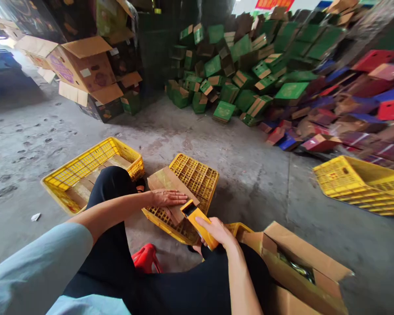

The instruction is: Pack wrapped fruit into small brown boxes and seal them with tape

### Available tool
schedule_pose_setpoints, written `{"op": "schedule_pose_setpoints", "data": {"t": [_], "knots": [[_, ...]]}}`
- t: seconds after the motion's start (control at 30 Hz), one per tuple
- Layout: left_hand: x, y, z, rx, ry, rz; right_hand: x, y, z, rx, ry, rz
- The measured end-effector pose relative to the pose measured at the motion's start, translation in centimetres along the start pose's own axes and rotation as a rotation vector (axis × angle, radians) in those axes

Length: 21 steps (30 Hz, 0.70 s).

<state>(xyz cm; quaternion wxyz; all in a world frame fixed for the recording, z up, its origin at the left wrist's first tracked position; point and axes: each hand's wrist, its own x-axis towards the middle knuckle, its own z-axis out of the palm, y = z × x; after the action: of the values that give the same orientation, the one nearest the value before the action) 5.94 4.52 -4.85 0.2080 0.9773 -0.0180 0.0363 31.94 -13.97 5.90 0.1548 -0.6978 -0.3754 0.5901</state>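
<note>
My left hand lies flat, fingers stretched, on a brown cardboard piece that rests on an upturned yellow plastic crate in front of my knees. My right hand is closed around an orange-yellow hand tool, its front end touching the cardboard beside my left fingertips. I sit low, with my black-trousered legs on either side of the crate.
Another yellow crate with cardboard in it sits to the left, a third to the right. An open brown carton is by my right knee. Piles of green, red and blue boxes fill the back; a red stool is under me.
</note>
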Motion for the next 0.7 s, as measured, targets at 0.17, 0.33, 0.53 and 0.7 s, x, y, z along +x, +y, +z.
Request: {"op": "schedule_pose_setpoints", "data": {"t": [0.17, 0.33, 0.53, 0.7], "knots": [[0.2, -1.6, -1.9, 0.004, -0.026, -0.047, 1.1, -1.1, 1.1, 0.043, 0.03, -0.036], [0.5, 1.3, 0.3, 0.054, 0.058, -0.113, 1.7, -0.9, 1.1, 0.027, 0.025, -0.014], [0.7, 2.1, 1.5, 0.07, 0.082, -0.218, 1.8, -0.7, 0.8, 0.016, 0.031, 0.011], [0.9, 1.4, 1.2, 0.039, 0.055, -0.232, 0.8, 0.3, 0.3, -0.045, 0.009, 0.013]]}}
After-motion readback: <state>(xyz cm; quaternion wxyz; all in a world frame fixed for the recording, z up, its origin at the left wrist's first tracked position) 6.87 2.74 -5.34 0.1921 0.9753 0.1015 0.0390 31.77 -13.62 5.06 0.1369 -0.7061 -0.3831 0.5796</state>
